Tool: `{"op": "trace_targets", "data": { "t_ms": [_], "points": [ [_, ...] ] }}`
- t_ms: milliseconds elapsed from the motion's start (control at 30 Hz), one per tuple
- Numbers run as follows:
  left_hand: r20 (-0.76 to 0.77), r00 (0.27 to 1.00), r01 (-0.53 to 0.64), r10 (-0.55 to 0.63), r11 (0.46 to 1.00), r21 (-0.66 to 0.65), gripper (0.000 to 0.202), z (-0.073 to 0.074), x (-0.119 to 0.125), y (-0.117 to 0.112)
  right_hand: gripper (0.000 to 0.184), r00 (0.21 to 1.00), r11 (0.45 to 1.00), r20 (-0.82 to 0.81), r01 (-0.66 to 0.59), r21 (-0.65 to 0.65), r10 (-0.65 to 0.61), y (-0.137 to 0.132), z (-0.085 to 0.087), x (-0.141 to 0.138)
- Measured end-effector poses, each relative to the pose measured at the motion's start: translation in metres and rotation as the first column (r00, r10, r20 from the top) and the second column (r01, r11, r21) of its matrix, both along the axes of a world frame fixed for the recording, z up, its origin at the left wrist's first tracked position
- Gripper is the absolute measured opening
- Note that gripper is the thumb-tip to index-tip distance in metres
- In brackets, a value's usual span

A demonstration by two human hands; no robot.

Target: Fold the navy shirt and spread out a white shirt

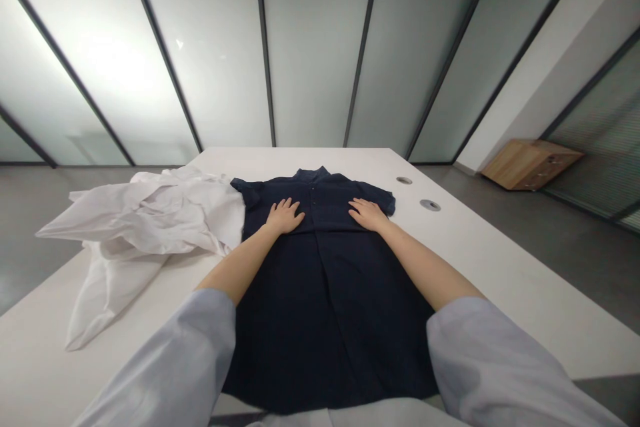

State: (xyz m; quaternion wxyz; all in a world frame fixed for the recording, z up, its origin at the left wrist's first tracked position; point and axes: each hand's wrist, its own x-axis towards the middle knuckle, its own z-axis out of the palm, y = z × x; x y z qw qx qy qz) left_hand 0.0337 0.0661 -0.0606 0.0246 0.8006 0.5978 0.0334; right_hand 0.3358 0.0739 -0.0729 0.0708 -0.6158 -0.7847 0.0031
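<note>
A dark navy short-sleeved shirt (320, 307) lies spread front side up on the white table, its collar toward the far edge and its hem toward me. My left hand (285, 216) rests flat on the left chest of the shirt as I see it, fingers spread. On the other side of the button line, my right hand (368, 214) lies flat on the cloth with its fingers apart. Neither hand grips anything. A crease runs across the shirt between the two hands.
Heaped white cloth (170, 210) sits left of the shirt, part of it reaching past the table's left edge. The white table (500, 293) has two round cable holes at right. A wooden cabinet (530, 163) stands on the floor beyond, near frosted glass panels (315, 47).
</note>
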Motion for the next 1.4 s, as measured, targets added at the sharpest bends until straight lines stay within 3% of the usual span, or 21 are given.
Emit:
{"op": "trace_targets", "data": {
  "t_ms": [100, 200, 433, 533, 667, 733, 833, 967, 1067, 1200, 1333, 1367, 1400],
  "points": [
    [0.009, 1.0, -0.008, 0.008, 1.0, -0.003, 0.066, -0.001, -0.002, -0.002, 0.049, 0.999, 0.999, -0.012, 0.047, -0.001, -0.047, 0.005, 0.003, 0.005],
    [0.012, 1.0, -0.015, 0.015, 1.0, -0.001, 0.066, -0.001, -0.003, -0.005, 0.051, 0.985, 0.985, -0.012, 0.172, -0.009, -0.172, 0.011, 0.006, 0.011],
    [0.012, 1.0, -0.01, 0.01, 1.0, -0.001, 0.065, 0.0, -0.002, -0.007, 0.053, 0.883, 0.884, -0.045, 0.468, 0.004, -0.468, 0.019, 0.014, 0.036],
    [0.017, 1.0, -0.014, 0.014, 1.0, 0.001, 0.065, 0.0, -0.001, -0.007, 0.05, 0.805, 0.808, -0.156, 0.586, 0.056, -0.573, 0.017, 0.016, 0.049],
    [0.018, 1.0, -0.02, 0.02, 1.0, 0.003, 0.064, 0.0, -0.001, -0.008, 0.052, 0.647, 0.649, -0.286, 0.754, 0.101, -0.707, 0.013, 0.013, 0.065],
    [0.019, 1.0, -0.019, 0.019, 1.0, 0.006, 0.064, 0.0, -0.001, -0.008, 0.057, 0.649, 0.658, -0.266, 0.75, 0.066, -0.713, 0.013, 0.01, 0.069],
    [0.022, 1.0, -0.022, 0.022, 1.0, 0.001, 0.065, 0.0, 0.0, -0.008, 0.06, 0.697, 0.715, -0.253, 0.699, 0.032, -0.671, 0.016, 0.007, 0.072],
    [0.026, 0.999, -0.021, 0.021, 1.0, -0.008, 0.064, 0.002, -0.001, -0.009, 0.039, 0.699, 0.74, -0.332, 0.672, 0.002, -0.633, 0.027, 0.009, 0.07],
    [0.029, 0.999, -0.019, 0.019, 1.0, -0.009, 0.064, 0.002, -0.001, -0.009, 0.028, 0.583, 0.741, -0.568, 0.667, -0.075, -0.581, 0.033, 0.015, 0.068],
    [0.024, 1.0, -0.018, 0.018, 1.0, -0.008, 0.065, 0.002, -0.001, -0.009, 0.036, 0.379, 0.709, -0.742, 0.681, -0.18, -0.553, 0.037, 0.025, 0.067],
    [0.024, 1.0, -0.019, 0.019, 1.0, 0.001, 0.064, 0.002, -0.001, -0.009, 0.044, 0.095, 0.651, -0.84, 0.68, -0.338, -0.535, 0.035, 0.035, 0.064],
    [0.024, 1.0, -0.021, 0.021, 1.0, 0.003, 0.063, 0.002, -0.001, -0.01, 0.042, 0.085, 0.64, -0.852, 0.7, -0.318, -0.517, 0.034, 0.037, 0.062],
    [0.023, 0.999, -0.022, 0.022, 1.0, 0.003, 0.063, 0.002, -0.001, -0.01, 0.04, 0.13, 0.631, -0.857, 0.733, -0.255, -0.499, 0.032, 0.039, 0.059]
  ]
}}
